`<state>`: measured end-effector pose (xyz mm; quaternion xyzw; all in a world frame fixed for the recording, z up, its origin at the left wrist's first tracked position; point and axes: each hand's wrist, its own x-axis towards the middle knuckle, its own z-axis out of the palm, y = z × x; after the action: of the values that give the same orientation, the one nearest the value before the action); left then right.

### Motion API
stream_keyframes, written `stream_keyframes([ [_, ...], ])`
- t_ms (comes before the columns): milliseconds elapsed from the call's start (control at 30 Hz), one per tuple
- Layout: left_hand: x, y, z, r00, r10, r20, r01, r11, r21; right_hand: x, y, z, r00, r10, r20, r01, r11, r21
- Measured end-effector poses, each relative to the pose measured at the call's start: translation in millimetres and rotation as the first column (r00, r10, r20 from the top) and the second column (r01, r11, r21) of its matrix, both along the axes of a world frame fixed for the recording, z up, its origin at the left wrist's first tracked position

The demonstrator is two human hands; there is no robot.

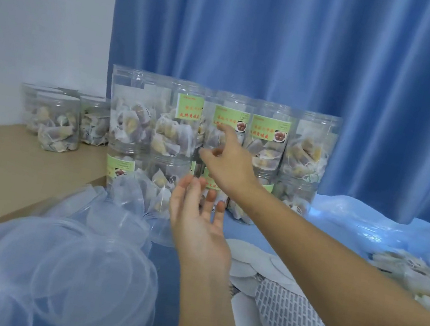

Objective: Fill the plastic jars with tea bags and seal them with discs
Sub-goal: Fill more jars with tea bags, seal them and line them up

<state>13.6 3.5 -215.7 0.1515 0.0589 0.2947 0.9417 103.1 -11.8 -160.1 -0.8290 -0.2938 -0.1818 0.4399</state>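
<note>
Both hands are raised in front of the stacked jars (221, 135), which stand two tiers high against the blue curtain (337, 69), filled with tea bags. The left hand (197, 225) is held palm up, fingers straight and spread, gripping nothing. The right hand (229, 162) reaches toward the upper tier, fingers loosely extended, empty. White discs (275, 269) lie beneath the forearms; clear lids (72, 261) are heaped at the left. Loose tea bags (416, 276) lie at the right.
</note>
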Motion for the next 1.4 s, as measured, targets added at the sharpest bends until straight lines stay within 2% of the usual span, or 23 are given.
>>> stream_keyframes([
  [200,-2.8,13.2,-15.7,0.997,0.01,-0.071,-0.026,0.975,-0.22,22.0,53.8,25.9,0.998,-0.063,0.027,0.067,0.967,-0.245],
  [300,0.4,12.3,-20.0,0.986,-0.025,-0.167,-0.017,0.969,-0.248,24.8,71.6,40.7,0.991,-0.127,0.026,0.13,0.972,-0.196],
  [433,1.8,8.8,-21.7,0.978,-0.123,-0.169,0.066,0.949,-0.307,34.7,86.8,58.4,0.955,-0.29,0.055,0.295,0.925,-0.239],
  [500,1.5,9.5,-22.1,0.977,-0.132,-0.168,0.069,0.939,-0.337,37.7,86.9,62.3,0.956,-0.292,0.027,0.291,0.936,-0.196],
  [600,0.4,9.0,-20.9,0.98,-0.136,-0.144,0.071,0.919,-0.387,35.4,82.4,55.6,0.979,-0.201,0.03,0.203,0.977,-0.059],
  [733,-0.8,5.7,-23.8,0.986,-0.127,-0.109,0.068,0.898,-0.434,22.7,61.8,40.3,0.971,-0.198,0.137,0.185,0.977,0.102],
  [867,0.2,4.5,-22.1,0.984,-0.147,-0.102,0.096,0.916,-0.388,2.5,14.5,28.9,0.969,-0.146,0.199,0.123,0.985,0.122],
  [967,3.0,0.5,-18.2,0.974,-0.153,-0.166,0.116,0.971,-0.211,-16.6,-25.5,8.6,0.984,-0.092,0.153,0.083,0.995,0.063],
  [1067,9.5,-10.2,-15.2,0.953,0.0,-0.302,0.052,0.985,0.164,-32.7,-62.2,-18.7,0.985,-0.086,0.15,0.073,0.993,0.093],
  [1100,11.1,-14.1,-14.7,0.925,0.119,-0.362,0.026,0.927,0.374,-36.7,-73.1,-28.1,0.987,-0.08,0.141,0.066,0.993,0.098],
  [1133,11.7,-18.9,-15.3,0.871,0.273,-0.409,0.04,0.789,0.612,-39.0,-83.2,-37.1,0.989,-0.076,0.13,0.063,0.993,0.099],
  [1167,11.6,-25.2,-17.4,0.821,0.403,-0.404,0.087,0.612,0.786,-40.6,-92.7,-45.3,0.99,-0.077,0.117,0.066,0.993,0.098],
  [1200,12.9,-32.2,-20.9,0.802,0.47,-0.368,0.124,0.472,0.873,-41.4,-101.4,-51.4,0.991,-0.081,0.104,0.07,0.992,0.106],
  [1233,12.9,-39.9,-23.4,0.815,0.471,-0.338,0.148,0.396,0.906,-42.3,-109.7,-56.1,0.993,-0.078,0.09,0.067,0.99,0.128],
  [1267,13.4,-48.0,-25.9,0.831,0.45,-0.326,0.167,0.358,0.919,-42.6,-117.6,-59.8,0.995,-0.066,0.079,0.052,0.985,0.162],
  [1400,21.2,-70.9,-36.2,0.832,0.49,-0.261,0.154,0.248,0.956,-42.4,-141.6,-76.7,0.994,0.01,0.105,-0.037,0.965,0.26],
])
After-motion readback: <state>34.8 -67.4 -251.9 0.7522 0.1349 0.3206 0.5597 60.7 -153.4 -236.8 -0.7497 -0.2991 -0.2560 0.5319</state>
